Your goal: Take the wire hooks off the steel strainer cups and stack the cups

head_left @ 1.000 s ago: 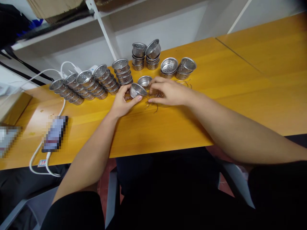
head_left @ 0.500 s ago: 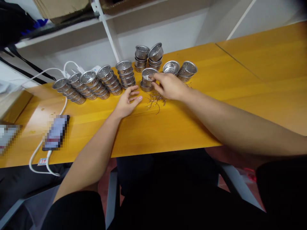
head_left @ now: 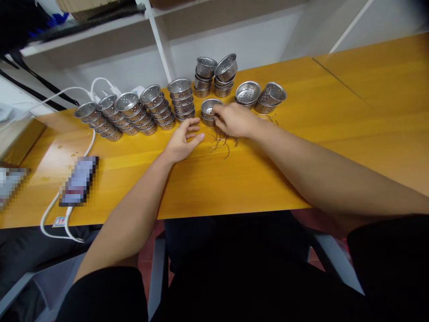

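A small stack of two perforated metal cups [head_left: 208, 112] stands on the yellow table [head_left: 301, 147]. My right hand [head_left: 234, 120] reaches to it, fingers curled on the top cup's right rim. My left hand [head_left: 182, 141] rests on the table just left of it, fingers spread, holding nothing. A loose pile of thin wire hooks [head_left: 221, 139] lies between and under the two hands.
Leaning rows of stacked metal cups [head_left: 129, 114] run to the left, taller stacks [head_left: 216, 76] stand behind, and two tilted cups [head_left: 261, 95] sit at the right. A phone [head_left: 78, 181] and white cable [head_left: 53, 210] lie at the left. A shelf post [head_left: 161, 40] rises behind.
My left hand let go of the metal cup and opened. My right hand carried the cup back and set it on the other cup.
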The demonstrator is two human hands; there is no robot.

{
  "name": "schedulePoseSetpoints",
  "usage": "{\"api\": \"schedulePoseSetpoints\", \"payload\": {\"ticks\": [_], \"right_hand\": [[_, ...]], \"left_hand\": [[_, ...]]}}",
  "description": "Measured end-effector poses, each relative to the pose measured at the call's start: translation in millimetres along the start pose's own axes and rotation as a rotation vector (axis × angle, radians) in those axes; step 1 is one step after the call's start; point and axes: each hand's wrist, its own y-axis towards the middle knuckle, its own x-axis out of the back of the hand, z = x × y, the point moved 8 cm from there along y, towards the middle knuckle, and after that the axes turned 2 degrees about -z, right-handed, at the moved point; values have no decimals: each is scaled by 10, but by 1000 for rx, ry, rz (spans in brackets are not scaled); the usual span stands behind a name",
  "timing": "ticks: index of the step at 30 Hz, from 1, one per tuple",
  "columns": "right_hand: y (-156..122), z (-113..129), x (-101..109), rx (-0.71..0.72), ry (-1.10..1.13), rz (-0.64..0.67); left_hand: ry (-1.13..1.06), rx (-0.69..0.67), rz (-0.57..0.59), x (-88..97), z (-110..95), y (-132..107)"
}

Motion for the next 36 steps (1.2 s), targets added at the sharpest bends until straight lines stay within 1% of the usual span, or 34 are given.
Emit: {"api": "schedulePoseSetpoints", "payload": {"ticks": [3, 8, 12, 14, 15, 17, 19, 20, 21, 23, 25, 27, 29, 33, 36], "right_hand": [[20, 14, -4, 3, -50, 25], [43, 144, 30, 42, -111, 46], [45, 182, 52, -5, -55, 96], [15, 154, 112, -6, 8, 91], [-11, 115, 174, -2, 44, 60], [-84, -51, 350, -24, 98, -56], [-186, -325, 517, -107, 108, -177], [-239, -478, 558, -163, 92, -205], [-284, -615, 563, -208, 75, -204], [-349, -827, 489, -269, 49, -157], [-381, -949, 370, -304, 40, -107], [-386, -990, 278, -317, 53, -92], [-379, -981, 240, -308, 69, -101], [-389, -944, 292, -262, 66, -138], [-419, -935, 353, -214, 113, -192]], "left_hand": [[-2, 6, 30, -28, -14, 1], [7, 27, 25, -23, -34, -13], [7, 35, 35, -5, -51, -33], [2, 45, 32, 9, -69, -42], [1, 52, 27, 16, -80, -46], [6, 68, 18, 22, -104, -52], [10, 77, 16, 17, -125, -54], [12, 79, 17, 12, -132, -52], [13, 79, 16, 9, -135, -50], [20, 77, 17, 4, -133, -45], [26, 71, 14, 7, -129, -43], [22, 61, 9, 15, -126, -44], [15, 52, 3, 28, -122, -47], [7, 40, 11, 43, -104, -50], [6, 35, 15, 51, -96, -46]]}}
